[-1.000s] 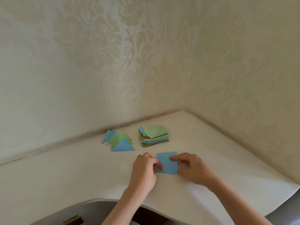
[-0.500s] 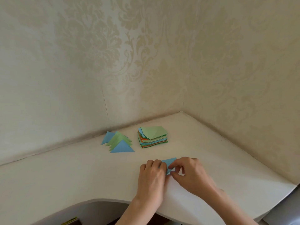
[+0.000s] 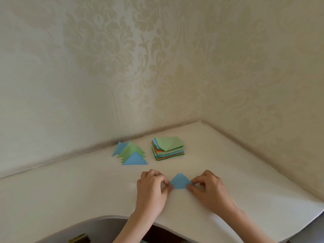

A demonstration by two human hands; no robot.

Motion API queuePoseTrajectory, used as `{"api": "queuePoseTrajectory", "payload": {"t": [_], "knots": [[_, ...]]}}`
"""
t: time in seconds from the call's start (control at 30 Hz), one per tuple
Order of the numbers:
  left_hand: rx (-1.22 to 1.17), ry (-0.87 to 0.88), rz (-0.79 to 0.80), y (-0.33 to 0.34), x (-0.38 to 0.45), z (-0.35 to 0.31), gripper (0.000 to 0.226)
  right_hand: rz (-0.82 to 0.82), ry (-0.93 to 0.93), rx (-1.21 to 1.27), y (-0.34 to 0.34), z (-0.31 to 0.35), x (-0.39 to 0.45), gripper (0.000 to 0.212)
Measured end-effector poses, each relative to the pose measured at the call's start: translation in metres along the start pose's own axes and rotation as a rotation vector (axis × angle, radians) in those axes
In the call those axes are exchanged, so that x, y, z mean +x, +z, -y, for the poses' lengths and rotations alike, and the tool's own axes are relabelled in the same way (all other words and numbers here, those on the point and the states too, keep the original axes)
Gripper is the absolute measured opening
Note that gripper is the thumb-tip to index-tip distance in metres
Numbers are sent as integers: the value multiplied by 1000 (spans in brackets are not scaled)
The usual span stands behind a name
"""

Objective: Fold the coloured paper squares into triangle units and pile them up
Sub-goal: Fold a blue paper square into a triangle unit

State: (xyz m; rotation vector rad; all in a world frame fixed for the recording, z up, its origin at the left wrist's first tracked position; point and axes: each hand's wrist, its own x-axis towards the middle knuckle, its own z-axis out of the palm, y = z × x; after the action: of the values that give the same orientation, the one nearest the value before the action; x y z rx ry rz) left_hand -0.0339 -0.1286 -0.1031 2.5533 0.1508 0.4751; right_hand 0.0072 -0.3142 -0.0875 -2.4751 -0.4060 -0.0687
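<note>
A blue paper triangle lies flat on the white table, its point facing the wall. My left hand pinches its left corner with curled fingers. My right hand pinches its right corner the same way. Behind them, to the left, sits a pile of folded triangles in blue and green. Right of that pile stands a stack of unfolded coloured squares with a creased green sheet on top.
Patterned wallpaper walls meet in a corner behind the table at the right. The table's front edge curves inward near my arms. A small dark object with a yellow label lies below the edge at the bottom.
The blue sheet was a flat square a second ago. My hands folded it over and slid apart to its two corners, so it is now a triangle.
</note>
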Motion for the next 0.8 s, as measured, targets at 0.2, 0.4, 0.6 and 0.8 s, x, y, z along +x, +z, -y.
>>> {"api": "queuePoseTrajectory", "payload": {"t": [0.2,0.4,0.6,0.8], "knots": [[159,-10,-93,12,-1,-9,29,-20,74,-83,8,5,8,24],[209,-22,-142,19,2,-11,35,-19,112,-121,10,9,8,28],[116,-82,-40,5,0,-2,22,31,126,30,1,0,12,26],[86,-76,17,-9,-2,5,12,45,68,166,-5,-9,9,15]]}}
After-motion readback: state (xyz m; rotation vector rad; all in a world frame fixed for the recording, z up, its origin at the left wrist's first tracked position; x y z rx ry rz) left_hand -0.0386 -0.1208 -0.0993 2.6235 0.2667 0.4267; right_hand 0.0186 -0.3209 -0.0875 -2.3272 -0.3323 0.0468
